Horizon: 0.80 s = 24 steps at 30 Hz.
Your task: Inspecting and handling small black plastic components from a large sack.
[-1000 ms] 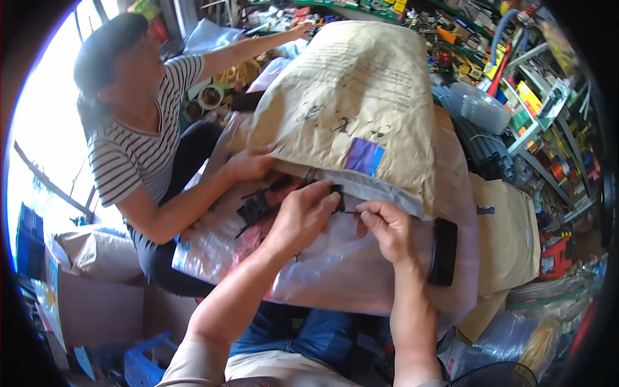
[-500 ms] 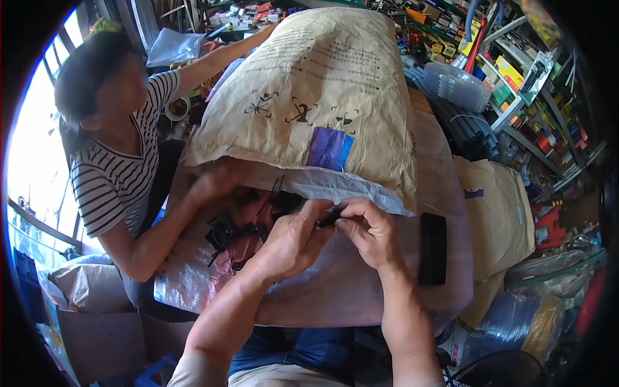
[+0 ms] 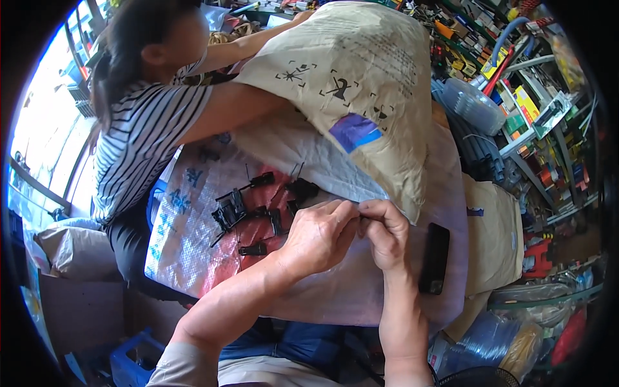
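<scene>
My left hand [image 3: 322,235] and my right hand [image 3: 385,233] meet at the fingertips over the table, each closed in a pinch. Whatever is between them is hidden by the fingers. Just beyond lies the open mouth of a big tan paper sack [image 3: 393,164] with a white lining [image 3: 322,155]. Several small black parts [image 3: 229,209], some with thin stems or wires, lie left of my left hand on a woven plastic sheet [image 3: 171,242] with red and blue print. A black phone-like slab [image 3: 434,258] lies right of my right hand.
At the left a co-worker in a striped shirt [image 3: 148,122] reaches one arm into the sack and the other along its far side. Another tan sack [image 3: 493,238] stands at the right. Grey pipes [image 3: 474,138], clear round containers [image 3: 474,103] and crowded shelves fill the right side.
The co-worker has leaned in and pushed an arm into the sack, lifting its left side and uncovering more black parts. The black piece between my fingers no longer shows. My hands shifted slightly right.
</scene>
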Each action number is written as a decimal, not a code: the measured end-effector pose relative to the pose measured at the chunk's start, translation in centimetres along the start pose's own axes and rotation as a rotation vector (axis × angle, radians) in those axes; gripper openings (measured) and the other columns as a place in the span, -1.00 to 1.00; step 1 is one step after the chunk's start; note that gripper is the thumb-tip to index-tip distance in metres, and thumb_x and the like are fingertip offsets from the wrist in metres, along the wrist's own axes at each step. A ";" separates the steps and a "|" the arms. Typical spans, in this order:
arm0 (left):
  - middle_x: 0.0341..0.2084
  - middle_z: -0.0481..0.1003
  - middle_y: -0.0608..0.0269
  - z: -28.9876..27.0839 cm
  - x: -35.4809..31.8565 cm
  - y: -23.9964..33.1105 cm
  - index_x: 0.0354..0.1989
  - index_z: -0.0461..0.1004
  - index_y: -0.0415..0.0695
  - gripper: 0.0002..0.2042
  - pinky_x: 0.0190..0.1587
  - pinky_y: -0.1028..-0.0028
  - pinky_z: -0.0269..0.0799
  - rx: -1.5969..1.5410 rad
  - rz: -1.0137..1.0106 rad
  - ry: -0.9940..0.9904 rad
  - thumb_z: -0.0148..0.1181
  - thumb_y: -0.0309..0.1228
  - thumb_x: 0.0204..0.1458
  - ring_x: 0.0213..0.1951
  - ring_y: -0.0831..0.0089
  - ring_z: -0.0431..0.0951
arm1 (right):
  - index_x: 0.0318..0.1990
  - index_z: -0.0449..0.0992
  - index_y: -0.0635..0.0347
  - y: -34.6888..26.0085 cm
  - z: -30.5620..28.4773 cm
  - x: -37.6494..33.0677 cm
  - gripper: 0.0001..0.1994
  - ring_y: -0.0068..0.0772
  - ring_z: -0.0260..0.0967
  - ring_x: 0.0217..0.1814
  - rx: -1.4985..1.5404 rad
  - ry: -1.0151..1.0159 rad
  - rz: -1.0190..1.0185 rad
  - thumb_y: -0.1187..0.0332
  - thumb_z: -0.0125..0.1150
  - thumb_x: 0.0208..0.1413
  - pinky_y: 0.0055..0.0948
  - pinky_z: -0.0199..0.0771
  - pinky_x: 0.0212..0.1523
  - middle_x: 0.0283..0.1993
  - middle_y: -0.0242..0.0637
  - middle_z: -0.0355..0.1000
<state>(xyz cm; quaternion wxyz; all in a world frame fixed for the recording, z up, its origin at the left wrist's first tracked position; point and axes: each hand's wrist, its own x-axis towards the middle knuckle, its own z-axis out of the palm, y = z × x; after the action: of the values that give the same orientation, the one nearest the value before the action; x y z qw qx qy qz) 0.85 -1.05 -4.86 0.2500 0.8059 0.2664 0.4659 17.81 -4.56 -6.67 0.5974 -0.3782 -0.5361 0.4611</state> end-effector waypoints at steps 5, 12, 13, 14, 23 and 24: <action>-0.39 0.50 0.09 -0.2 0.0 -0.1 -0.16 0.42 -0.25 -0.77 -0.32 0.39 0.44 -0.130 -0.144 -0.013 0.21 -0.58 -0.03 -0.35 0.21 0.53 | -0.10 0.43 0.28 -1.4 0.1 0.2 -0.82 -0.71 0.28 -0.29 -0.133 0.020 0.063 0.47 0.16 0.16 -0.68 0.29 -0.24 -0.29 -0.44 0.40; -0.36 0.52 0.20 -2.0 0.8 -1.0 0.11 0.32 -0.26 -0.69 -0.40 0.60 0.32 -1.119 -0.819 -0.018 0.02 -0.44 0.21 -0.47 0.61 0.40 | -0.19 0.51 0.28 -3.0 -1.0 0.0 -0.89 -0.65 0.31 -0.16 -0.150 -0.217 0.119 0.50 0.22 0.13 -0.66 0.29 -0.14 -0.18 -0.41 0.42; -0.36 0.52 0.21 -1.8 0.7 -1.1 0.09 0.33 -0.27 -0.70 -0.40 0.60 0.32 -1.141 -0.819 -0.014 0.02 -0.44 0.21 -0.48 0.61 0.39 | -0.20 0.52 0.29 -3.1 -0.7 0.0 -0.89 -0.65 0.30 -0.16 -0.140 -0.243 0.107 0.50 0.22 0.14 -0.67 0.29 -0.14 -0.18 -0.41 0.42; -0.37 0.51 0.23 -1.7 0.6 -1.1 0.08 0.35 -0.28 -0.71 -0.40 0.60 0.32 -1.164 -0.819 -0.009 0.02 -0.44 0.22 -0.48 0.61 0.39 | -0.21 0.50 0.28 -3.3 -0.1 -0.1 -0.87 -0.67 0.31 -0.25 -0.103 -0.209 0.108 0.45 0.25 0.13 -0.67 0.31 -0.21 -0.27 -0.42 0.43; -0.41 0.51 0.04 -1.3 -0.4 -0.4 -0.01 0.39 -0.36 -0.69 -0.32 0.37 0.45 -0.384 -0.286 -0.239 0.14 -0.48 0.08 -0.41 0.34 0.53 | -0.30 0.48 0.26 -2.9 -0.7 -0.2 -0.93 -0.71 0.26 -0.49 -0.341 -0.103 0.196 0.45 0.19 0.16 -0.67 0.27 -0.46 -0.49 -0.47 0.38; -0.42 0.50 -0.04 -1.1 -0.2 -0.7 -0.06 0.40 -0.34 -0.70 -0.34 0.32 0.44 -0.326 -0.208 -0.252 0.16 -0.48 0.03 -0.41 0.19 0.54 | -0.33 0.49 0.26 -3.4 -0.9 -0.3 -0.96 -0.71 0.26 -0.50 -0.378 -0.120 0.229 0.50 0.17 0.15 -0.67 0.27 -0.47 -0.50 -0.47 0.38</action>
<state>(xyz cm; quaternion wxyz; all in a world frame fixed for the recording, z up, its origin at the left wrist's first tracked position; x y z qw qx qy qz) -0.39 -0.54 -4.93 0.4550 0.7749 0.2358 0.3701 19.18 -5.76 -3.69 0.4270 -0.5137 -0.6010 0.4389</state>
